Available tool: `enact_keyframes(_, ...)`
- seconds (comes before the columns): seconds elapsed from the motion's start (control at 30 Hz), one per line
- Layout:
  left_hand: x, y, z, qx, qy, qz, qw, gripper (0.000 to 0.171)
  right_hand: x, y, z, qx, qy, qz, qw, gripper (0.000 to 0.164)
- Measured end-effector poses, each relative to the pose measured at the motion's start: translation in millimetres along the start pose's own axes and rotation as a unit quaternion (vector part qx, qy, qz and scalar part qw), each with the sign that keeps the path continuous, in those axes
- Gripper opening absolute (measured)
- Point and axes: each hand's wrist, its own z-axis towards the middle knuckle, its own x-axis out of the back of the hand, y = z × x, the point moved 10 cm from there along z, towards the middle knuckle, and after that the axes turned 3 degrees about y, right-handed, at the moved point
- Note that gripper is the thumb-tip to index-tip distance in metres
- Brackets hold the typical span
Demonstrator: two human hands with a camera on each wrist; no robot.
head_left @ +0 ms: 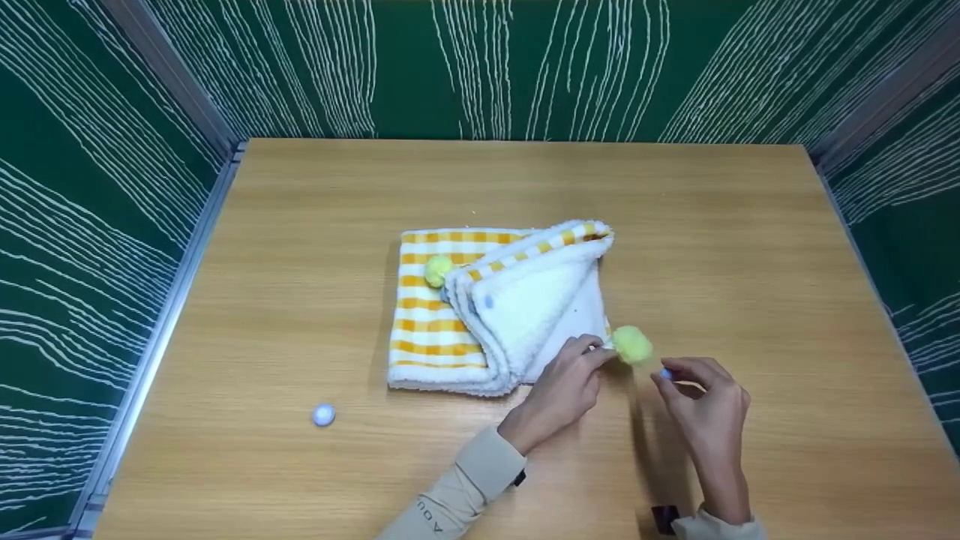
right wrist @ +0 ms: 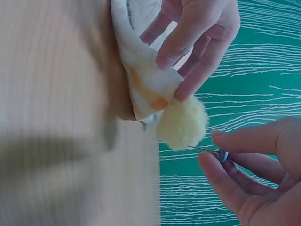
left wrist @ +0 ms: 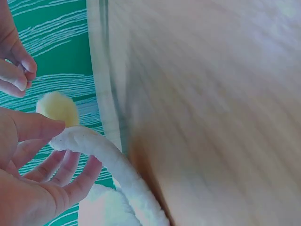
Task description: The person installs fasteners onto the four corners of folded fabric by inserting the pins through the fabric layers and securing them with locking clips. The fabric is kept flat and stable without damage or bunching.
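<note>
A folded blanket [head_left: 435, 326], yellow-and-white checked with a white fleecy side, lies mid-table with one flap turned back. My left hand [head_left: 562, 386] pinches its lower right corner, lifting that edge in the left wrist view. A fuzzy yellow-green pompom [head_left: 632, 344] sits just beyond these fingertips; another pompom [head_left: 439, 271] is on the checked side. Right of the corner, my right hand [head_left: 705, 397] pinches a pin [right wrist: 223, 155] with a round bluish head. Its thin point is directed at the pompom in the right wrist view; whether they touch I cannot tell.
A small pale-blue round piece [head_left: 323, 415] lies on the wooden table [head_left: 247, 315], left of the blanket. On the white fleece shows a small bluish spot [head_left: 489, 301]. Green panels [head_left: 405, 67] with white wavy lines border the table at the back and sides.
</note>
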Motion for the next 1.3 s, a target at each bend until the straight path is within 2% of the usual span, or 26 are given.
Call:
enact_keyframes(0.3,18.2,-4.4,-1.5,0.012,0.037,-0.045,0.9982,0.035,-1,-10,-2,0.014,0.026,0.045,0.999,0.013)
enact_keyframes(0.43,27.0,-7.6,-1.4,0.024,0.057,-0.071,0.9956,0.033,-4,-13,-2,0.018,0.027,0.061,0.998,0.013)
enact_keyframes(0.63,38.0,-10.6,0.9,0.025,0.085,-0.090,0.9920,0.028,-12,-16,1,0.014,0.018,0.088,0.996,0.013)
enact_keyframes(0.83,47.4,-14.8,1.1,0.038,0.104,-0.100,0.9888,0.027,-21,-23,3,0.020,0.018,0.093,0.995,0.012)
enact_keyframes(1.07,58.6,-15.8,1.3,0.028,0.126,-0.111,0.9854,0.028,-27,-30,6,0.027,0.030,0.087,0.995,0.012)
enact_keyframes(1.3,64.9,-18.2,1.8,0.032,0.119,-0.102,0.9871,0.028,-41,-33,8,0.027,0.015,0.086,0.996,0.011)
